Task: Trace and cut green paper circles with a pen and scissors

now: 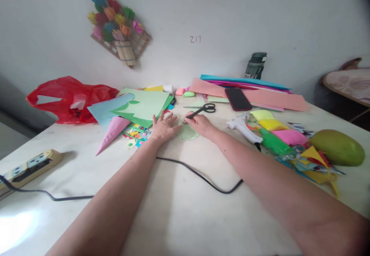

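My right hand (199, 125) is closed round a black pen (195, 113), its tip down near a pale green round paper (189, 133). A scalloped line shows along the paper's near edge. On the left of this paper my left hand (166, 127) lies flat with its fingers spread, holding nothing. Just beyond my right hand lie scissors with black handles (209, 108), their blades pointing left. Green paper sheets (144, 103) and a pink paper cone (112, 132) are left of my left hand, with small colourful paper scraps (135, 134) beside it.
At right are a white glue gun (244, 130), soft coloured packets (273, 125), paper offcuts (315, 163) and a green mango-like fruit (337, 147). A phone (238, 99) rests on coloured sheets (277, 98). A red bag (72, 98) and a power strip (31, 165) stand left; a black cord (199, 176) crosses the table.
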Demonstrator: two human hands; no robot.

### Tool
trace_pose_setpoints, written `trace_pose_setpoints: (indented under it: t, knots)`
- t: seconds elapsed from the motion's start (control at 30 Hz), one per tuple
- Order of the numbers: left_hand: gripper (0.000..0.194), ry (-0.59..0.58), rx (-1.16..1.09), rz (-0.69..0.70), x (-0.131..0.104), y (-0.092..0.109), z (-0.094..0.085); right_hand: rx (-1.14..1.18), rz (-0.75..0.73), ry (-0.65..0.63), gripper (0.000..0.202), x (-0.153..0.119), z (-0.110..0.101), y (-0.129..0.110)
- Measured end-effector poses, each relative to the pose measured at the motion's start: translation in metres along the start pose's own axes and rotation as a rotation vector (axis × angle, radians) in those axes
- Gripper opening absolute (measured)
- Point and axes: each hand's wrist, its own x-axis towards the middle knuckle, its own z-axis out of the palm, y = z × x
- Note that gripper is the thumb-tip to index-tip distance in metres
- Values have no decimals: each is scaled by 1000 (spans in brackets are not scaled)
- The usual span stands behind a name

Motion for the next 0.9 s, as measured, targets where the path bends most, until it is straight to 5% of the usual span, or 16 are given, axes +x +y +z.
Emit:
trace_pose_setpoints:
  t: [0.13,0.33,0.7,0.9]
  knots:
    - [72,-8,61,55,-1,1,1,258,13,7,10,5,1,8]
    - [82,-23,59,63,-2,4,1,171,109,224,18,9,3,6]
    - [88,-88,38,68,1,1,-2,283,129,193,5,10,5,-1]
    - [80,-51,45,14,0,3,-1,72,127,162,9,13,10,3]
